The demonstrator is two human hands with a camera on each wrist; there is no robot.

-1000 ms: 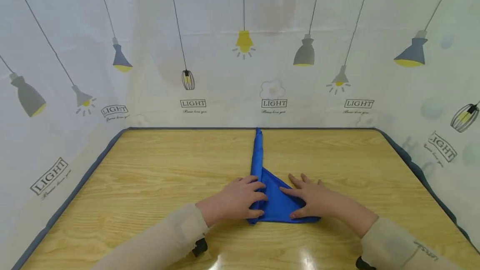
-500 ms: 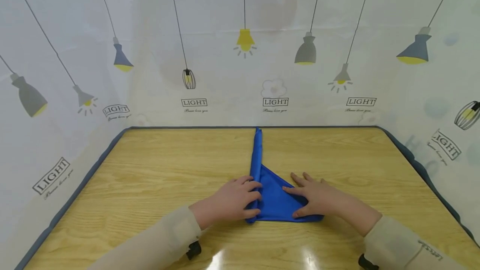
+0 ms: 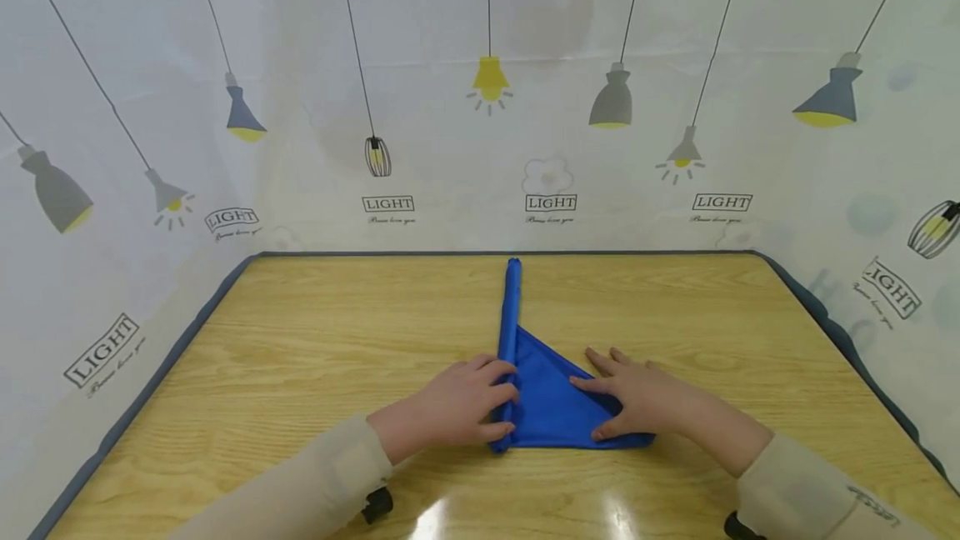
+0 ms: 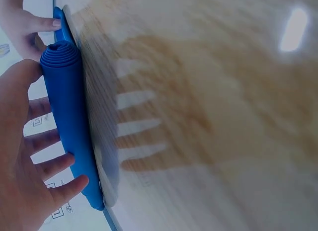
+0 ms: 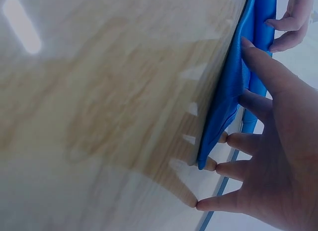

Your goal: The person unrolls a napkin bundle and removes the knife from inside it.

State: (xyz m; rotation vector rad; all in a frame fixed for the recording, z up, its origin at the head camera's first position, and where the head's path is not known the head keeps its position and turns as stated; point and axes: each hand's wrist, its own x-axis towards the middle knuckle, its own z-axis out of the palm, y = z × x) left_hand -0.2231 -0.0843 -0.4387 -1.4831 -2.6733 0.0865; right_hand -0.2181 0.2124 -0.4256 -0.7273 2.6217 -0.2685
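Observation:
A blue cloth (image 3: 558,398) lies on the table, its left side wound into a long tight roll (image 3: 510,298) that points away from me. The rest spreads flat to the right as a triangle. My left hand (image 3: 465,402) rests on the near half of the roll, fingers spread and touching its surface. In the left wrist view, layered spirals show at the end of the roll (image 4: 67,102), with the thumb beside it. My right hand (image 3: 641,394) lies over the right corner of the flat part, fingers fanned out, with thumb and index finger touching the cloth.
The wood-grain table (image 3: 337,307) is glossy and reflects the hands. Around it stands a pale curtain (image 3: 435,107) printed with hanging lamps, its dark hem (image 3: 180,340) along the table's edges. Both sleeves bear dark wrist cameras.
The roll has shifted slightly left under my left hand. My right hand and the cloth's right corner have slid a little right, and the flat part looks wider.

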